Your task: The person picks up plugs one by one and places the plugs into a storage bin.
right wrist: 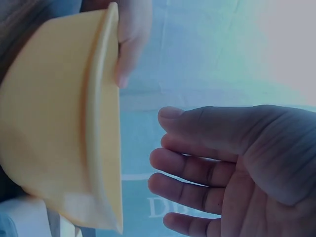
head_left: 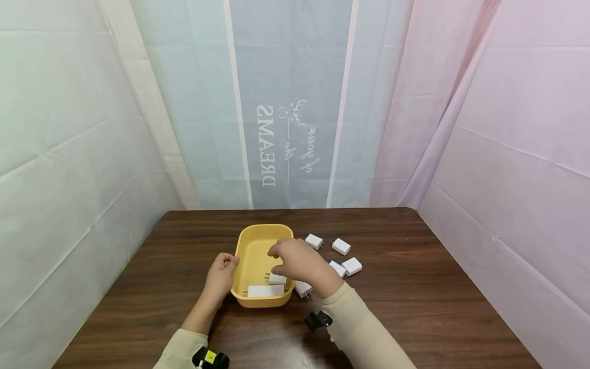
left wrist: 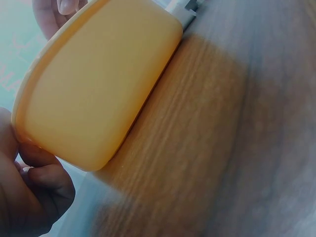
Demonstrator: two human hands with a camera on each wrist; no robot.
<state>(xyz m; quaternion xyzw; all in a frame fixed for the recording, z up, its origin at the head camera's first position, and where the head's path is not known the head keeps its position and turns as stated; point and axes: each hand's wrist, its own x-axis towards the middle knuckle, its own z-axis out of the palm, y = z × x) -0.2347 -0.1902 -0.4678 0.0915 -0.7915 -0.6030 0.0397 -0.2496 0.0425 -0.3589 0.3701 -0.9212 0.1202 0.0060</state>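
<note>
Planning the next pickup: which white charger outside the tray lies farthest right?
In the head view, the charger below and right of the left-pronged one; its prongs point right. Every other charger outside the tray lies farther left.

The tray [head_left: 251, 251] at the left hand [head_left: 222, 272] is plain yellow. All the plugs [head_left: 353, 266] near the right hand [head_left: 295, 259] are white. Around both hands the table [head_left: 415, 287] is dark brown with streaky wood grain. Behind each hand come a cream sleeve [head_left: 369, 328] and a black camera [head_left: 318, 321]; the left hand's camera bears a yellow label [head_left: 210, 356]. Beyond the hands, the curtain [head_left: 295, 61] is pale blue-grey with white stripes and lettering.
</note>
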